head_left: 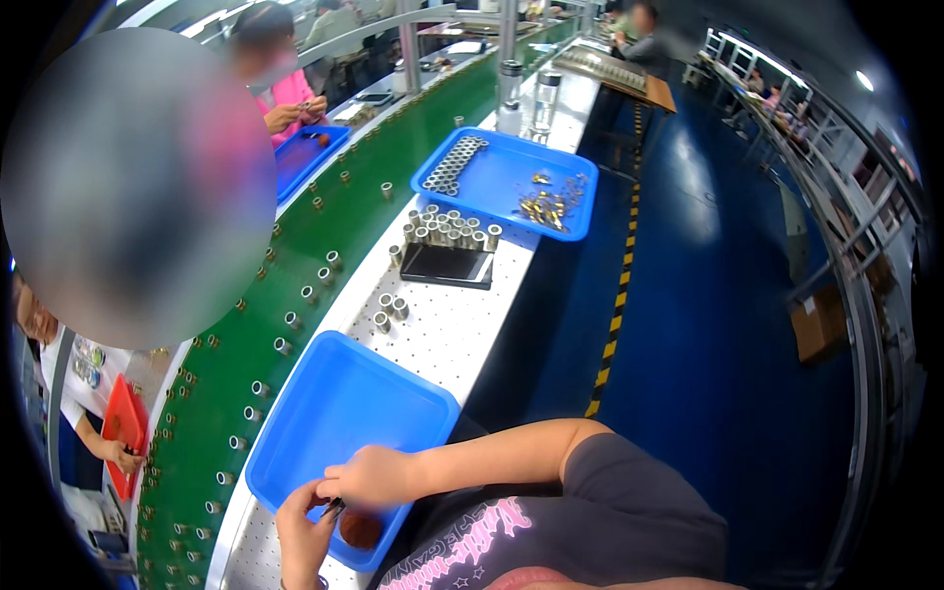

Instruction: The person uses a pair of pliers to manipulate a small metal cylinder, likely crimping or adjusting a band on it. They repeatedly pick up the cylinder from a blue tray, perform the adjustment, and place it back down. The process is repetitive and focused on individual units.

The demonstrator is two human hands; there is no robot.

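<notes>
Both of my hands meet over the lower end of a blue tray (334, 393). My left hand (303, 526) is closed, its fingertips pinched around a small dark piece (333, 510) whose kind I cannot make out. Against those fingertips, my right hand (377, 476) is closed too, and what its fingers grip is hidden. Just below the hands, a round reddish-brown thing (361, 531) lies in the tray. Beyond the tray, a few short metal sleeves (382, 322) stand on the white perforated table (447, 339).
A second blue tray (501, 162) farther off holds rows of metal rings and small brass-coloured parts. Near it are a black tablet-like device (442, 264) and more sleeves. On the left runs a green conveyor (236, 344) carrying scattered sleeves. Co-workers sit across it, one with a red tray (118, 423).
</notes>
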